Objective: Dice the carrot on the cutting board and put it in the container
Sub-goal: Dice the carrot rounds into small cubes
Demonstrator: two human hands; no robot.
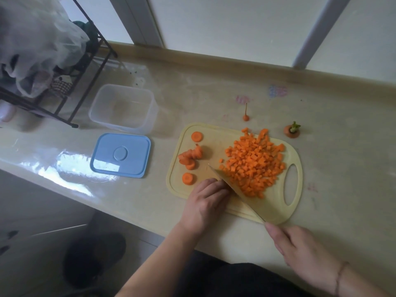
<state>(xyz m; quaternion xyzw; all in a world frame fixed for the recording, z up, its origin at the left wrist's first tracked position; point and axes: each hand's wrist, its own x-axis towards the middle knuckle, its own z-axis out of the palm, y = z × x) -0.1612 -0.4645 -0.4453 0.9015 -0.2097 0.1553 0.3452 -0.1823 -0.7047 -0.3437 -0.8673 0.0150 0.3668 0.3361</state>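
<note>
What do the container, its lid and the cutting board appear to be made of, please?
The container looks like clear, slightly frosted plastic: the counter shows through its walls. The lid seems opaque blue plastic with a smooth, semi-gloss surface that catches window light. The cutting board appears to be pale yellow moulded plastic, matte, with a rim groove and cut-out handle.
</note>
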